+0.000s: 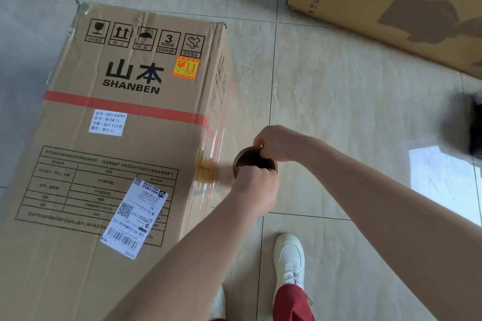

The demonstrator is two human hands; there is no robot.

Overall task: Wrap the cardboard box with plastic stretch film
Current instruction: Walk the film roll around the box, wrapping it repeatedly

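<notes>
Box: the box (125,138) stands tall on the floor (339,112), filling the view from 9 to 11 o'clock of the hands; its long axis runs upright.
Roll: the roll (254,160) is held upright just beside the box's right face, core opening facing the camera, axis parallel to the box's height.
Film: film (211,161) stretches from the roll toward 9 o'clock onto the right face, where glossy bands already lie.
Left hand: the left hand (257,185) grasps the core rim at its 6 o'clock side, fingers hooked inside.
Right hand: the right hand (276,143) grips the rim at 1 o'clock.
Nearer hand: the left, by a little; both sit at the box's 3 o'clock.
Next move, as a judgement: carry the roll round the near corner toward 7 o'clock, keeping it upright and the film taut.
</notes>
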